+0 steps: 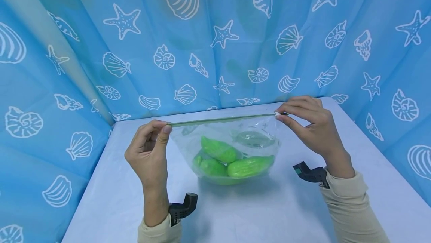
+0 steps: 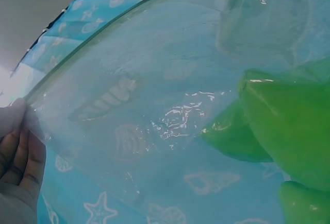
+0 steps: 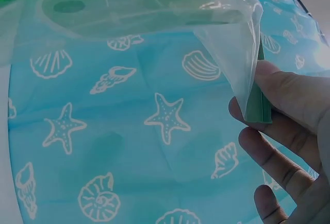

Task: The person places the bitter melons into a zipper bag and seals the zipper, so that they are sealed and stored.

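A clear plastic zip bag (image 1: 185,138) with a green top strip (image 1: 222,119) hangs stretched between the two hands, above the table. Inside lie several glossy green pieces (image 1: 250,166) with pointed ends, like fruit or vegetables; their kind cannot be told. My left hand (image 1: 149,151) pinches the strip's left end between thumb and forefinger. At the other end, my right hand (image 1: 314,129) pinches the strip beside a small white slider (image 1: 277,114). In the right wrist view, thumb and forefinger hold the green strip end (image 3: 258,108), while the other fingers (image 3: 270,157) are spread loosely.
Beneath the bag is a white table (image 1: 235,213). A blue curtain (image 1: 215,60) with white shells and starfish surrounds it at the back and sides. Black cameras (image 1: 183,207) sit on both wrists, over beige sleeves (image 1: 350,205).
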Motion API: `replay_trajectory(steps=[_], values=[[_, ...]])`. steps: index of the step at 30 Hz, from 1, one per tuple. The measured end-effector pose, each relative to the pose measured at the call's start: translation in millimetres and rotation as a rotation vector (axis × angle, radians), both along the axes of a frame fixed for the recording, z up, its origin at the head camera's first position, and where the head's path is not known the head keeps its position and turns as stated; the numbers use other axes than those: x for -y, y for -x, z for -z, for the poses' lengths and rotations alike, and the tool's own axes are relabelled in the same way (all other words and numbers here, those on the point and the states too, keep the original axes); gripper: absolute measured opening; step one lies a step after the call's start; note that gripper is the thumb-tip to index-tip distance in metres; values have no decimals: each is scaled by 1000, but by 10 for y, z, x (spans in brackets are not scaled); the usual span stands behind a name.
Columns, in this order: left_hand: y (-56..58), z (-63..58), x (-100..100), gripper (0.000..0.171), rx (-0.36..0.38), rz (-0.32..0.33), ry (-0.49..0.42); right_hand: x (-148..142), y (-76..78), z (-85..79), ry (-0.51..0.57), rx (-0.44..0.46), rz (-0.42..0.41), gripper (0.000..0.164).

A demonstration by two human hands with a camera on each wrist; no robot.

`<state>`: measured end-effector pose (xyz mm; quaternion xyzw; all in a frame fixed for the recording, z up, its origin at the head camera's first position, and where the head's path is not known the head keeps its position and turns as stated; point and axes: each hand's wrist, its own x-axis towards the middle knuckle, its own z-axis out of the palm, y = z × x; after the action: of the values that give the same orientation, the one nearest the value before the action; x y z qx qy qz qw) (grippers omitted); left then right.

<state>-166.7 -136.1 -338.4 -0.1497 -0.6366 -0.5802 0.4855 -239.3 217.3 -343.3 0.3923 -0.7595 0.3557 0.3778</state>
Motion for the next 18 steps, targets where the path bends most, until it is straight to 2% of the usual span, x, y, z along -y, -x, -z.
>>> replay_trajectory(steps=[6,12,14,16,18], values=[[12,-1,10,16,-1,-2,4,9,-9,24,25,19,6,31],[13,19,20,16,5,3,4,-5,-5,118,49,59,28,33],[12,24,23,17,5,-2,6,-12,3,145,59,70,30,31],[10,25,26,17,3,-7,7,-20,16,170,66,74,29,19],[9,24,26,16,0,-7,7,-26,29,188,70,76,26,26]])
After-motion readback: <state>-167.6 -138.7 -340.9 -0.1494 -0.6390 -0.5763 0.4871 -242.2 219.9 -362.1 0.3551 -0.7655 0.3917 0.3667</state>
